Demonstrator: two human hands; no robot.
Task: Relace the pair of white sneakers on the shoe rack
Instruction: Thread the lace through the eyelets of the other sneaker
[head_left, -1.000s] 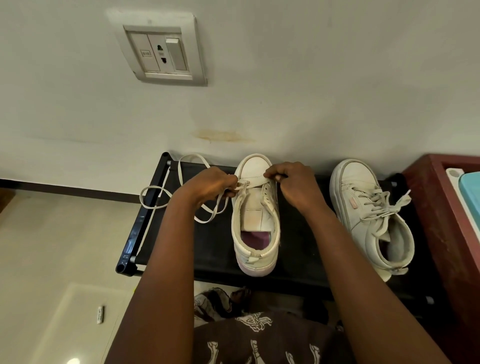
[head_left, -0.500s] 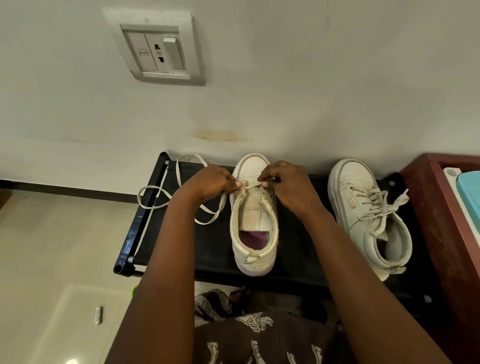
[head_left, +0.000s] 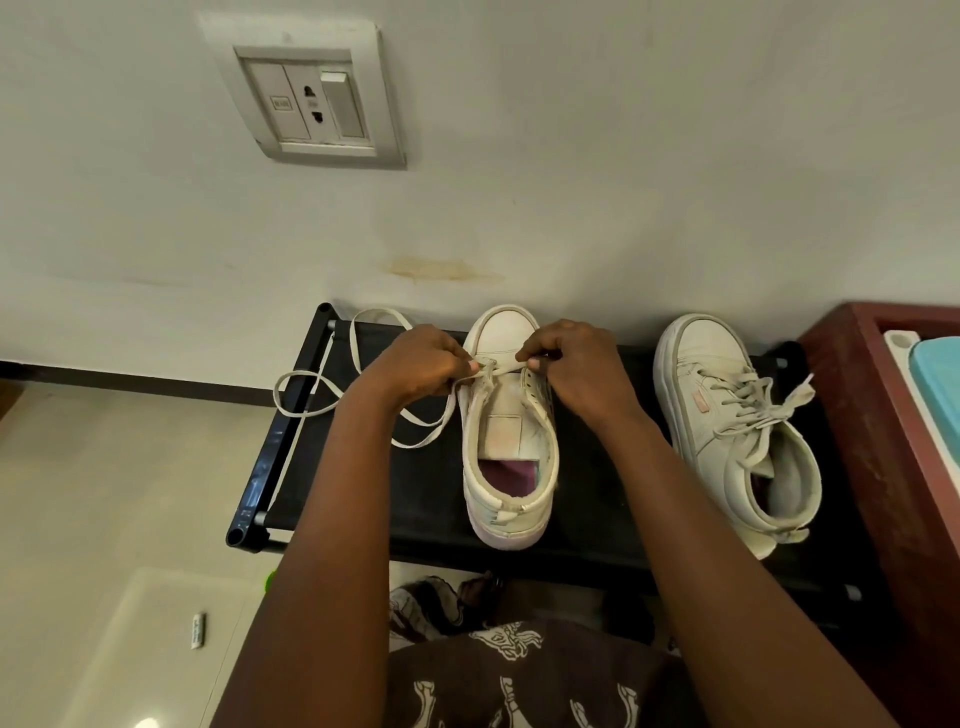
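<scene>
Left hand (head_left: 421, 366) has its fingers curled and pinches the lace (head_left: 500, 368) at the left front eyelets of the middle sneaker (head_left: 506, 436). Right hand (head_left: 576, 364), also curled, pinches the same lace on the right side. A short flat span of lace runs between the two hands across the tongue. Both hands cover the frontmost eyelets, so the threading there is hidden.

The rest of the lace trails left from the left hand in loose loops over the rack (head_left: 415, 493) and past its left edge. The middle sneaker sits upright on the black rack, toe to the wall, otherwise unlaced. The second sneaker (head_left: 727, 415) is well to the right on the same rack, laced, with loose ends. The right forearm crosses the rack between them.

Socket plate (head_left: 311, 101) on the wall above, yellow stain (head_left: 441, 270) lower down. Red cabinet (head_left: 893, 415) touches the rack's right end, with a teal box (head_left: 940, 389) on top. Patterned cloth (head_left: 519, 675) at the bottom edge.
</scene>
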